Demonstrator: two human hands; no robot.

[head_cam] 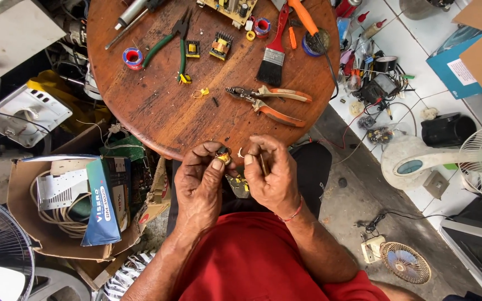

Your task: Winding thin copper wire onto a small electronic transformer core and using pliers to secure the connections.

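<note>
We are pinching a small yellow-taped transformer (223, 156) between the thumb and fingers of our left hand (201, 181), just over the near edge of the round wooden table (157, 111). Our right hand (271, 175) is curling its fingers around a thin metal tool (264, 165) beside it.

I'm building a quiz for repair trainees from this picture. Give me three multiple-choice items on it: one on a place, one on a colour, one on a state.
1. Where does the red-handled paintbrush lie?
A. on the round wooden table
B. on the floor
C. in a cardboard box

2. What colour are the handles of the long-nose pliers?
A. blue
B. green
C. white

3. How does the left hand stand?
A. flat on the table
B. empty and open
C. pinching a small yellow-wrapped transformer part

Answers:
1 A, the brush rests on the tabletop.
2 B, both handles are green.
3 C, thumb and fingers close on the part, beside the right hand.
</note>
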